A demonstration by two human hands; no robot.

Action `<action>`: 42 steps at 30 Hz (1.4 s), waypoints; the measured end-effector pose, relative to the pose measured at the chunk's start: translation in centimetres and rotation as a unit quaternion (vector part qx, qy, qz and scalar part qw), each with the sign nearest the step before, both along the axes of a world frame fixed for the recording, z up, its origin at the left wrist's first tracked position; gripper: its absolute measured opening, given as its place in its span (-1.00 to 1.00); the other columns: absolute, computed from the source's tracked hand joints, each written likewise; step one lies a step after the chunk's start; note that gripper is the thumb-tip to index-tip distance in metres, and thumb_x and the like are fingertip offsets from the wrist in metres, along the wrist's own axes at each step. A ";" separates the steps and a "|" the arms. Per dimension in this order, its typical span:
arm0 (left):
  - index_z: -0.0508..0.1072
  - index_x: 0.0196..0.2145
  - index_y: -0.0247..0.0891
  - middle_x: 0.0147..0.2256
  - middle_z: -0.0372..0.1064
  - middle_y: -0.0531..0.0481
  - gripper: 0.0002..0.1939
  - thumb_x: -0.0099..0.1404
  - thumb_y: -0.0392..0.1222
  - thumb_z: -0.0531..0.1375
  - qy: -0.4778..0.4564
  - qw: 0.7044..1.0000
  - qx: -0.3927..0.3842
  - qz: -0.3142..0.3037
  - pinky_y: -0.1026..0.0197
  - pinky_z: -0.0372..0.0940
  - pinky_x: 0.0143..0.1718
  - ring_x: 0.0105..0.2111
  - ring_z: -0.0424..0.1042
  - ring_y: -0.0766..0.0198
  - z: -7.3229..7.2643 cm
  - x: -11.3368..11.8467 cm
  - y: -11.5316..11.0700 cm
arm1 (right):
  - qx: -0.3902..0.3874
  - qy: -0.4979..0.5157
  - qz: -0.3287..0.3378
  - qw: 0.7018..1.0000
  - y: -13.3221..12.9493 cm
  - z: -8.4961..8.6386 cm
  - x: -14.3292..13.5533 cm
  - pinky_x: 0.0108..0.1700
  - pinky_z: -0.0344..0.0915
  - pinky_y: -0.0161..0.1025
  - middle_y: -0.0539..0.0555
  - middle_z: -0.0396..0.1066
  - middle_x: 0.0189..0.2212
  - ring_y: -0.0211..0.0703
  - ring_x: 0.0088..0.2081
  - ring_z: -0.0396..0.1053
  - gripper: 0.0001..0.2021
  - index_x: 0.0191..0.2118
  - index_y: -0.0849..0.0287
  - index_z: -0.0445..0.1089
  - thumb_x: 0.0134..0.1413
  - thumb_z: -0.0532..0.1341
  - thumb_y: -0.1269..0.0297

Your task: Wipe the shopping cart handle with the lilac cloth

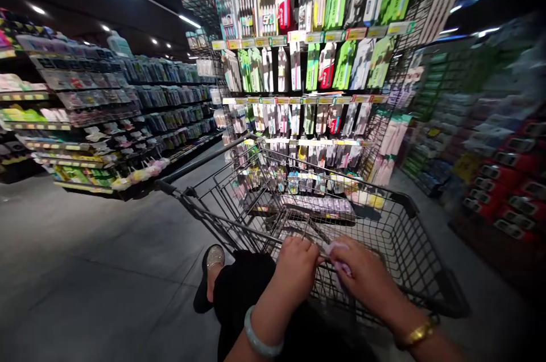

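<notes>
My left hand (pixel 298 265), with a pale bangle on its wrist, is closed in front of the shopping cart. Its fingertips meet a thin piece between both hands, too small to name. Close on its right, my right hand (pixel 362 271) is wrapped round a small lilac item (pixel 341 265), mostly hidden by the fingers. A gold bracelet is on that wrist. Beyond and below both hands lies the black wire shopping cart (pixel 396 237), turned at an angle, its handle bar (pixel 200 160) on the far left side.
A rack of packaged toothbrushes (pixel 298 66) stands just behind the cart. Stocked shelves (pixel 85 100) run along the left, with grey floor (pixel 106 271) before them. Red packages (pixel 507 191) are stacked at right, blurred. A shoe (pixel 211 271) shows beside the cart.
</notes>
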State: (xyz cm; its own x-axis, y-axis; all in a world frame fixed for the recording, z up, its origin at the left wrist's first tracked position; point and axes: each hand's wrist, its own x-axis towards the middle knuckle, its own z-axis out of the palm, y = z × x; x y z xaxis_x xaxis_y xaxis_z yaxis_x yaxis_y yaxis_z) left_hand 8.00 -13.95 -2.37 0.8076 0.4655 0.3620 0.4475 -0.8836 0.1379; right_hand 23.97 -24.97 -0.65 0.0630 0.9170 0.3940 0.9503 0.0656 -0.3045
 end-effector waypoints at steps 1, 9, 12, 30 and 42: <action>0.41 -0.29 -0.17 -0.31 0.43 0.01 -0.85 0.43 -0.10 0.14 0.001 1.000 0.000 0.003 0.03 0.12 -0.15 -0.23 0.35 0.14 0.0 0.0 0.0 | -0.010 0.003 -0.003 1.000 -1.0 -0.1 0.7 -0.22 0.28 -0.22 0.08 0.42 -0.18 -0.14 -0.24 0.38 -0.82 -0.31 0.07 0.38 0.13 0.06 0.46; 0.39 -0.30 -0.17 -0.31 0.41 0.00 -0.82 0.46 -0.13 0.07 0.016 1.000 -0.001 0.003 0.03 0.09 -0.17 -0.24 0.33 0.11 0.3 0.0 -0.1 | -0.102 0.030 -0.169 0.980 -0.9 1.1 2.4 -0.34 0.08 -0.26 0.01 0.39 -0.30 -0.19 -0.35 0.32 -0.83 -0.35 0.07 0.40 0.16 0.08 0.40; 0.39 -0.29 -0.17 -0.30 0.41 0.02 -0.83 0.46 -0.15 0.07 0.013 1.000 0.001 0.003 0.03 0.09 -0.15 -0.24 0.32 0.12 0.3 0.0 0.0 | -0.065 -0.009 -0.154 0.986 0.9 1.5 0.0 -0.28 0.09 -0.24 0.06 0.39 -0.24 -0.16 -0.28 0.31 -0.80 -0.29 0.09 0.43 0.11 0.09 0.48; 0.40 -0.37 -0.18 -0.37 0.41 0.03 -0.74 0.44 -0.04 0.12 0.027 0.999 -0.009 0.035 0.05 0.07 -0.19 -0.28 0.34 0.13 1.4 0.6 -0.9 | 0.092 0.001 -0.056 0.994 0.1 -1.1 1.4 -0.06 0.33 -0.17 0.15 0.40 0.01 -0.06 -0.03 0.39 -0.74 -0.09 0.09 0.47 0.16 0.10 0.40; 0.42 -0.38 -0.19 -0.38 0.42 0.01 -0.72 0.44 -0.02 0.11 0.040 0.997 -0.027 0.065 0.06 0.07 -0.20 -0.28 0.36 0.13 1.6 1.7 -0.4 | 0.153 -0.069 -0.061 0.984 1.9 -1.6 2.3 -0.05 0.35 -0.15 0.19 0.41 0.03 0.00 -0.02 0.38 -0.73 -0.10 0.12 0.48 0.09 0.17 0.44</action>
State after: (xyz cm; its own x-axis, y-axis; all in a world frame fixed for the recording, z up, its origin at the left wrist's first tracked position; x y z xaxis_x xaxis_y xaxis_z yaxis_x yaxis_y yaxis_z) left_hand 9.74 -14.38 -0.79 0.7649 0.5848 0.2701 0.5689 -0.8100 0.1423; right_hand 26.29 -23.08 -2.25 0.0928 0.7423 0.6636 0.9875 0.0165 -0.1565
